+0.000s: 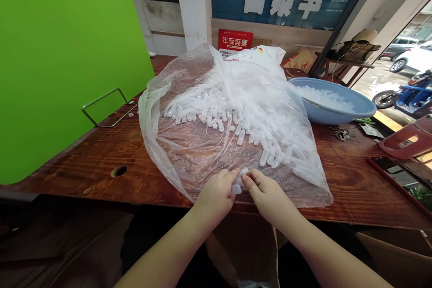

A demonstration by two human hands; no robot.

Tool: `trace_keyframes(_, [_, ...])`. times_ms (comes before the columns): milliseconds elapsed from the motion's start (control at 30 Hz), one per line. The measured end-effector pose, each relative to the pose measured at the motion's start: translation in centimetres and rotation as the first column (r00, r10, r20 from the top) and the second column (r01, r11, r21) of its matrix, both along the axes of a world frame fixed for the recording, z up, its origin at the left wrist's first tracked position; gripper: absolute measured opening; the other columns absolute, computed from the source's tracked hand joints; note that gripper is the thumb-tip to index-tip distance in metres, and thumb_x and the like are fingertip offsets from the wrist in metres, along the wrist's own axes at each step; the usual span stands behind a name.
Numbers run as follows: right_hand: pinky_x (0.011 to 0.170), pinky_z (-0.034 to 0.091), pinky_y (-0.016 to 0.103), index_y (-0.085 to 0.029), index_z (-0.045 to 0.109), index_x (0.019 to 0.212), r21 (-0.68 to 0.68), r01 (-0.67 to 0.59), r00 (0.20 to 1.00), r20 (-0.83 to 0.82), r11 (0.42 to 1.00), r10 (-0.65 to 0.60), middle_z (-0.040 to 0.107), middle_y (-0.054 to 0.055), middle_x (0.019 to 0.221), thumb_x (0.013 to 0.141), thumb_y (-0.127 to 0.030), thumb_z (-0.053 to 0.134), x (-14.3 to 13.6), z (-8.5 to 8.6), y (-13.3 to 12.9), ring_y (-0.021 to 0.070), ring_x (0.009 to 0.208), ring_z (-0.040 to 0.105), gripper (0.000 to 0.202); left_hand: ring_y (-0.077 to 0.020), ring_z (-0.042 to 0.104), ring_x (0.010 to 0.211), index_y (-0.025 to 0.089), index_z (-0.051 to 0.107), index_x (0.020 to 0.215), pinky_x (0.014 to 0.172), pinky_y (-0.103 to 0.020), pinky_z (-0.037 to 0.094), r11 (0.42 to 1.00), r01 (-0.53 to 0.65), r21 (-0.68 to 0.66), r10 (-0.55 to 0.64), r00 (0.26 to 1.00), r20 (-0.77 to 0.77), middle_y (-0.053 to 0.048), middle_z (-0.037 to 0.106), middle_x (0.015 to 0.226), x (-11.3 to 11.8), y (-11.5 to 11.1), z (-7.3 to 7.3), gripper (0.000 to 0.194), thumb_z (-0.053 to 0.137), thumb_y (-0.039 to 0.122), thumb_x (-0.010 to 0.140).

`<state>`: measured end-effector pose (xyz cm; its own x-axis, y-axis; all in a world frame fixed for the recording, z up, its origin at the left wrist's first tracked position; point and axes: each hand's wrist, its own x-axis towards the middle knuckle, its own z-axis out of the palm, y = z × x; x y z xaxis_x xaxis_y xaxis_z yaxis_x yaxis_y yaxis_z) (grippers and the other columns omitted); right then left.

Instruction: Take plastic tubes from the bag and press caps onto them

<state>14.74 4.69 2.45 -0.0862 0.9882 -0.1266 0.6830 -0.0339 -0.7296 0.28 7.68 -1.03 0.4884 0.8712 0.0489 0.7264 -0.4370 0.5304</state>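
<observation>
My left hand [216, 191] is closed around a small translucent white plastic bottle [236, 189] at the table's front edge. Thumb and fingers of my right hand [268, 193] pinch at a white cap [243, 171] on its far end; the fingers partly hide how the two fit. Both hands are over the near part of a large clear plastic bag [189, 144], spread on the wooden table. Inside the bag, beyond my hands, lies a heap of similar small bottles [241, 136] and white caps [216, 117], some seen only hazily through the film.
A blue basin [337, 114] of white plastic pieces stands at the back right, with keys [340, 133] before it. A phone-like device [401, 175] and a red plastic stool [408, 137] are at right. A green panel [67, 54] with a wire handle [111, 108] borders the left.
</observation>
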Motion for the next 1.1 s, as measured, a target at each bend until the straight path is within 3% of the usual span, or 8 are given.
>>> trace_keyframes(200, [0.063,0.036,0.029,-0.022,0.036,0.069,-0.009,-0.013,0.999,0.03,1.0,0.014,0.052,0.001,0.069,0.089,-0.042,0.027,0.1,0.2,0.0,0.0185,0.067,0.05,0.03,-0.0217,0.057,0.099,0.012,0.052,0.121,0.089,-0.034,0.046,0.999,0.004,0.053,-0.002,0.999,-0.041,-0.01,0.061,0.105,0.1,-0.3,0.6,0.05,0.042,0.005,0.073])
trace_keyframes(433, [0.071,0.041,0.031,-0.019,0.049,0.075,-0.051,-0.051,0.972,-0.234,0.997,0.038,0.058,0.003,0.077,0.089,-0.046,0.03,0.5,-0.3,-1.3,0.0182,0.074,0.052,0.036,-0.0274,0.059,0.083,0.007,0.049,0.123,0.074,-0.044,0.05,0.962,0.075,0.262,-0.013,0.973,-0.231,-0.014,0.063,0.095,0.0,-2.3,1.3,0.049,0.036,0.004,0.076])
trace_keyframes(567, [0.064,0.041,0.027,-0.019,0.052,0.074,0.045,-0.071,0.969,-0.236,0.996,0.08,0.059,0.002,0.073,0.09,-0.049,0.029,0.7,0.2,-3.4,0.0164,0.069,0.054,0.042,-0.0257,0.058,0.091,0.011,0.051,0.119,0.08,-0.043,0.048,0.977,0.041,0.208,-0.056,0.996,0.067,-0.014,0.063,0.101,-0.2,-4.1,1.3,0.043,0.037,0.012,0.078])
trace_keyframes(667, [0.059,0.038,0.025,-0.02,0.051,0.069,0.209,-0.081,0.986,-0.124,0.975,0.109,0.056,0.001,0.066,0.091,-0.05,0.027,1.6,1.1,-5.3,0.0154,0.064,0.052,0.045,-0.0206,0.059,0.084,0.015,0.061,0.095,0.077,-0.034,0.048,0.987,0.001,-0.16,0.07,0.897,0.437,-0.008,0.065,0.089,-0.2,-5.7,2.2,0.026,0.044,0.03,0.083])
trace_keyframes(733, [0.06,0.038,0.025,-0.02,0.051,0.07,0.295,-0.033,0.992,-0.109,0.955,0.068,0.055,0.001,0.067,0.092,-0.047,0.026,2.5,1.3,-6.1,0.0152,0.065,0.052,0.044,-0.0157,0.058,0.067,0.015,0.061,0.076,0.065,-0.027,0.047,0.858,0.112,-0.502,0.237,0.781,0.578,-0.004,0.063,0.071,-0.2,-6.7,3.0,0.031,0.05,0.044,0.081])
trace_keyframes(800, [0.06,0.038,0.025,-0.02,0.05,0.071,0.297,0.053,0.994,-0.109,0.953,-0.021,0.053,0.001,0.066,0.093,-0.044,0.026,3.3,0.9,-6.6,0.0148,0.064,0.051,0.041,-0.0135,0.058,0.062,0.013,0.061,0.076,0.059,-0.023,0.044,0.619,0.281,-0.733,0.432,0.658,0.617,-0.003,0.063,0.067,-0.2,-7.4,3.3,0.036,0.06,0.049,0.074])
trace_keyframes(933, [0.06,0.038,0.026,-0.021,0.048,0.071,0.244,0.093,0.996,-0.026,0.965,-0.089,0.053,0.001,0.066,0.092,-0.04,0.033,3.9,-0.8,-6.6,0.0156,0.065,0.051,0.032,-0.0163,0.064,0.072,0.012,0.061,0.09,0.065,-0.025,0.046,0.216,0.408,-0.887,0.696,0.573,0.433,-0.01,0.069,0.088,-0.3,-8.3,2.0,0.044,0.074,0.042,0.062])
trace_keyframes(1100, [0.068,0.04,0.028,-0.02,0.048,0.072,0.346,0.02,0.995,0.086,0.938,-0.053,0.052,0.003,0.074,0.091,-0.036,0.036,4.3,-1.6,-5.7,0.0172,0.073,0.052,0.028,-0.018,0.065,0.076,0.011,0.06,0.084,0.068,-0.026,0.046,0.09,0.243,-0.966,0.638,0.73,0.243,-0.011,0.068,0.087,0.2,-8.4,-2.6,0.043,0.08,0.03,0.051])
